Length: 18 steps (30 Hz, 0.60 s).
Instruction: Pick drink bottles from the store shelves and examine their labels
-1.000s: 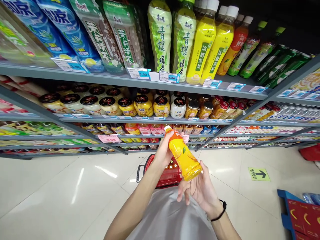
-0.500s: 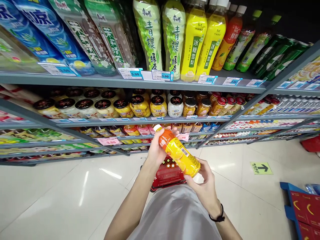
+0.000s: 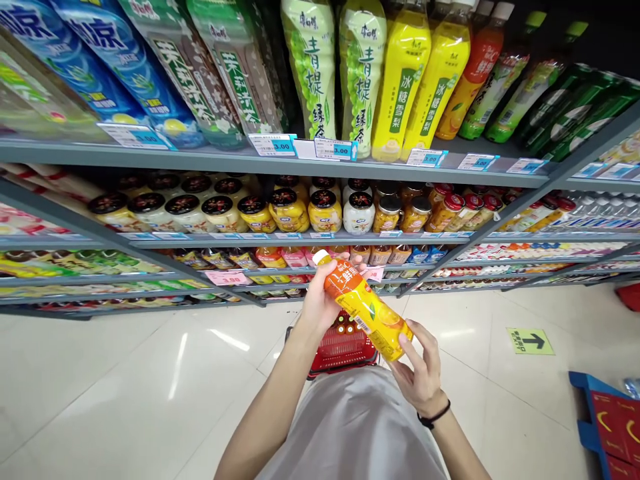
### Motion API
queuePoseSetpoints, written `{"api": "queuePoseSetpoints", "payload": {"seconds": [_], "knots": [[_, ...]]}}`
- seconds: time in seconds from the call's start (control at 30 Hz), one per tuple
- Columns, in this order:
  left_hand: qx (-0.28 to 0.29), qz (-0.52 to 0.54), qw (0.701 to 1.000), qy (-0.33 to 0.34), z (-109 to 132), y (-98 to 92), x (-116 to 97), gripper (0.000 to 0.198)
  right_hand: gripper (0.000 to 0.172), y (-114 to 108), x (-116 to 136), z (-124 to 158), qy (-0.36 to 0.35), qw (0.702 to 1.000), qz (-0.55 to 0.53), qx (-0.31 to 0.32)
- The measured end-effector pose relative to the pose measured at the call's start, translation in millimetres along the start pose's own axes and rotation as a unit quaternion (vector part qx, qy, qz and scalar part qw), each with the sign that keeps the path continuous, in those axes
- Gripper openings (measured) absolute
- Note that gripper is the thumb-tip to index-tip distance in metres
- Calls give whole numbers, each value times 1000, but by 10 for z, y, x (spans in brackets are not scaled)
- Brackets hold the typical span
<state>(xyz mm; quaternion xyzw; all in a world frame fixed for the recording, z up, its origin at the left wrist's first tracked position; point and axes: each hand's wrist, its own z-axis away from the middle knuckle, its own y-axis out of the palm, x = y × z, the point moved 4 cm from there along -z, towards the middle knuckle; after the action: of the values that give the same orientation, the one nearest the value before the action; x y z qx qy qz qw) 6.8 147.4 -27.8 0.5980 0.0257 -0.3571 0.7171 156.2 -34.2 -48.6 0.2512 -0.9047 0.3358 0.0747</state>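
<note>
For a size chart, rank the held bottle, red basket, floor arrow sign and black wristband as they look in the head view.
Largest: held bottle and red basket, order unsure, the latter partly hidden
Next: floor arrow sign
Smallest: black wristband

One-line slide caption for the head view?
Left hand and right hand hold opposite ends of a tilted orange-drink bottle, red basket below, stocked shelves ahead.

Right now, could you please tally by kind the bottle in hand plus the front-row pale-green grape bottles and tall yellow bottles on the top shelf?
Orange drink bottle, in hand: 1
Pale-green grape bottles, front row: 2
Tall yellow bottles, front row: 2
Total: 5
</note>
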Motion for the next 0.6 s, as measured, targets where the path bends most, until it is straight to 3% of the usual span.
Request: {"api": "queuePoseSetpoints", "payload": {"seconds": [0.17,0.33,0.47,0.53,0.6], "knots": [[47,-25,998,33,42,-67,-62,34,87,65,6,-71,66,994,-72,-58],[110,-40,991,71,155,-139,-150,46,62,173,8,-38,224,953,-180,-94],[150,-57,984,82,306,-138,-264,62,48,370,69,45,383,852,-345,-93],[171,-67,980,71,394,-128,-320,70,51,500,160,75,459,771,-435,-84],[189,-87,976,60,482,-124,-372,74,63,650,303,110,534,669,-516,-41]]}}
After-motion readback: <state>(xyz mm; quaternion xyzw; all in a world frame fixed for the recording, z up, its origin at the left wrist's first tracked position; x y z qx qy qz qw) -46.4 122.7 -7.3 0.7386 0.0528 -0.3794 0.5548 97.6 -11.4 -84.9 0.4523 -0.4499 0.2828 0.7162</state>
